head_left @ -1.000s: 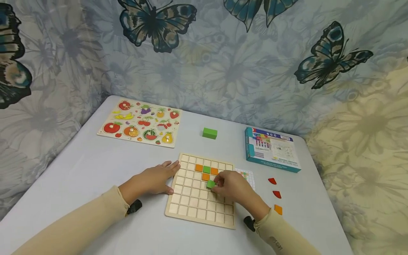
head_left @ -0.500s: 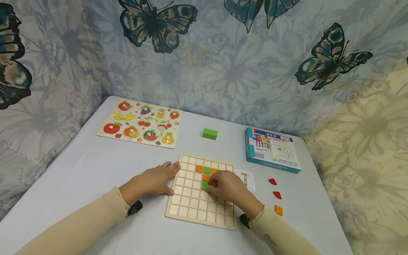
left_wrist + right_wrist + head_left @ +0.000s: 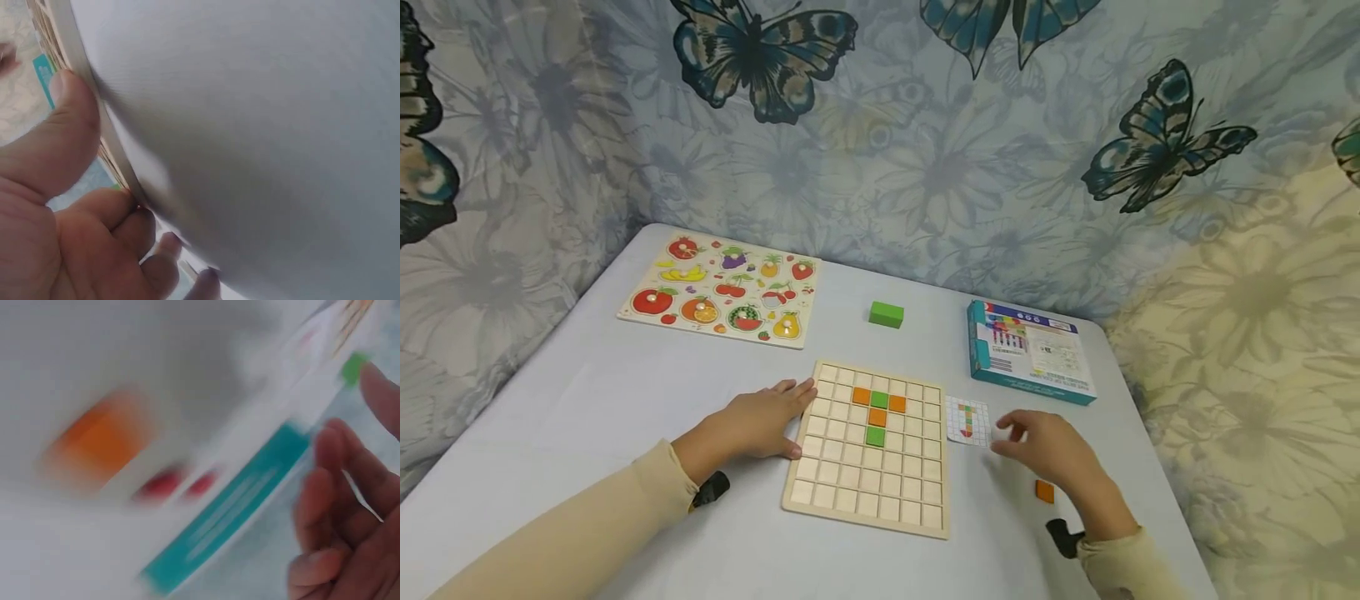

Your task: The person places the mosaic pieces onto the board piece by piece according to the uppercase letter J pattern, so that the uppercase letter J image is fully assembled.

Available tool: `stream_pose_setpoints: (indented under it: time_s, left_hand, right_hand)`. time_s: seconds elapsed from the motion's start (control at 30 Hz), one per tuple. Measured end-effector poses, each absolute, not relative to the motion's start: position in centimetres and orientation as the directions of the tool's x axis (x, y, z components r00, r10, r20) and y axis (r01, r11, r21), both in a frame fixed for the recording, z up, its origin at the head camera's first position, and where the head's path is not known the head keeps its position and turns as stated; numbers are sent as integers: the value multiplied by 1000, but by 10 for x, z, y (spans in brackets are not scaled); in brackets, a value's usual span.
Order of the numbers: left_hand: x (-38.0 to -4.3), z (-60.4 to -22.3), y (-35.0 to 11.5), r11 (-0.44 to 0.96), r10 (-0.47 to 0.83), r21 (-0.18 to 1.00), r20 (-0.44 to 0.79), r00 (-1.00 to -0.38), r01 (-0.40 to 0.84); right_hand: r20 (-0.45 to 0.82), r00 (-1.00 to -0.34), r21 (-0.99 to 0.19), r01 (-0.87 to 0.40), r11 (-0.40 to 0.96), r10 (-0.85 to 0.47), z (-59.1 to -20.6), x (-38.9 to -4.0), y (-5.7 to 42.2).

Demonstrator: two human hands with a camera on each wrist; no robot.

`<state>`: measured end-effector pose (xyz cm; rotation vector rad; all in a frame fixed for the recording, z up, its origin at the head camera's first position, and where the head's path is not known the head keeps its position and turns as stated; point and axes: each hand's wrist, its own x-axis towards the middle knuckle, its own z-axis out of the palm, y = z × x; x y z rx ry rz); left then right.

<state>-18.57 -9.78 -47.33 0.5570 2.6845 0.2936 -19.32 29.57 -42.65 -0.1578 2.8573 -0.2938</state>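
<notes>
A wooden grid board (image 3: 847,477) lies in front of me in the head view. Several orange tiles (image 3: 861,396) and two green tiles (image 3: 875,436) form a T shape in its cells. My left hand (image 3: 747,423) rests along the board's left edge, thumb and fingers touching the rim. Off to the right of the board, my right hand (image 3: 1047,446) is over the table, fingers loosely bent and holding nothing. A loose orange tile (image 3: 1044,492) lies below it. Two red pieces (image 3: 161,482) show blurred in the right wrist view; the hand hides them in the head view.
A pattern card (image 3: 967,421) lies against the board's right side. Farther back are a fruit puzzle board (image 3: 718,287), a green block (image 3: 886,315) and a teal-edged box (image 3: 1032,352). Butterfly-printed cloth (image 3: 940,175) rises behind the white table.
My right hand set the green tile into a cell below the orange one, let go, and moved right, off the board. The left hand stayed at the board's edge.
</notes>
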Motion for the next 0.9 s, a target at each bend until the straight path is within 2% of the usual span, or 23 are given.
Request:
stream_pose_setpoints:
  time_s: [0.13,0.27,0.57,0.9]
  left_hand:
    - [-185,-470,-100,902,411,279,-321,-853,329]
    - [-186,-469,-101,906,401,275,-322,-858,321]
    - [-185,-472,-99,895,421,296,-322,-848,333]
    - [-188,-475,-94,893,431,284,-322,-843,348]
  right_hand:
    - [-396,-917,-141,16,990,-41,-426,-180,347]
    - [-463,-886,-156,51,986,-27,-434,-170,371]
    - [-381,-923,-221,29,975,-59,-458,-167,375]
    - [-325,-944,-273,30,961,-63,-464,-165,376]
